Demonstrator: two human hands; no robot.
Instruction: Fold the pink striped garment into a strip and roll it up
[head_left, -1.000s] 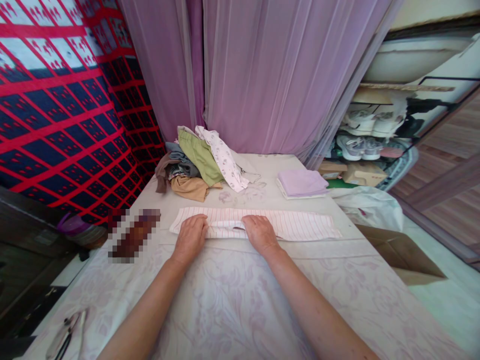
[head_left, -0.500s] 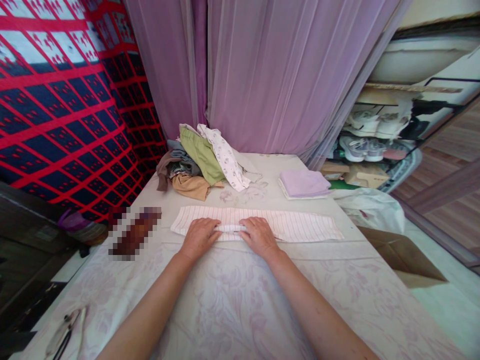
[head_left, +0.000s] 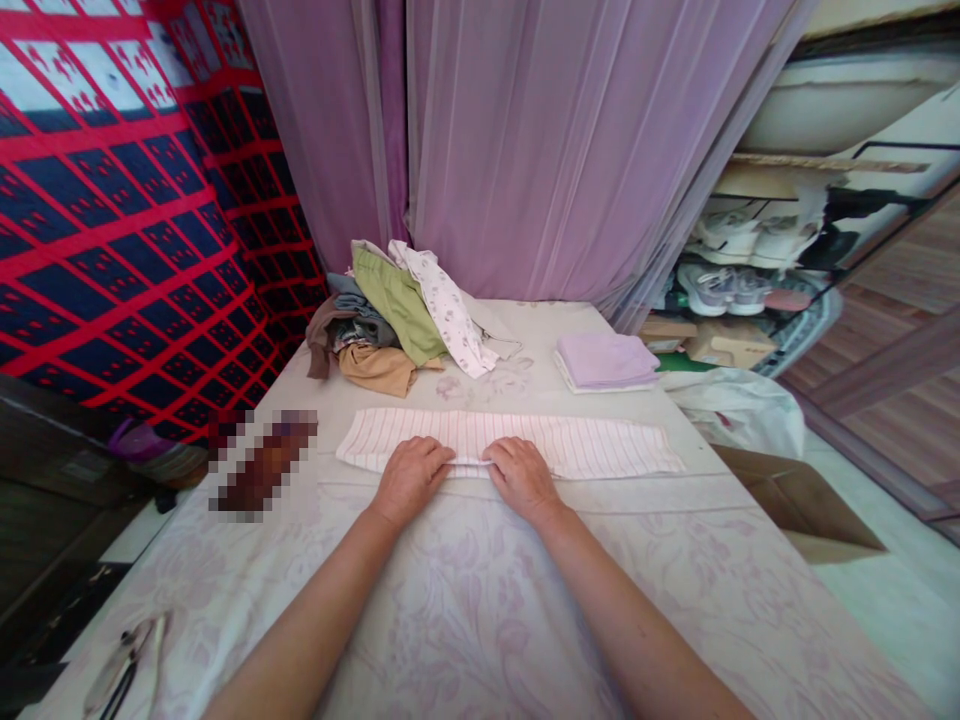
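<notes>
A white garment with thin pink stripes point(head_left: 600, 450) lies across the bed, folded into a long flat strip. At its near edge, left of the middle, my left hand point(head_left: 411, 482) is closed with thumb and fingers on the fabric. My right hand point(head_left: 521, 480) grips the same edge a short way to the right, fingers bent over it. Between the two hands a narrow stretch of the edge shows. The thumbs are mostly hidden behind the fingers and cloth.
Loose clothes point(head_left: 397, 320) are heaped at the back left. A folded lilac garment point(head_left: 606, 362) rests on a white one at the back right. Glasses point(head_left: 124, 665) lie at the front left. Beyond the bed's right edge stand an open cardboard box point(head_left: 802, 500) and a rack with shoes point(head_left: 724, 290).
My hands have drawn slightly closer together. The raised fold of the near edge between them now lies flatter. The view has shifted a little.
</notes>
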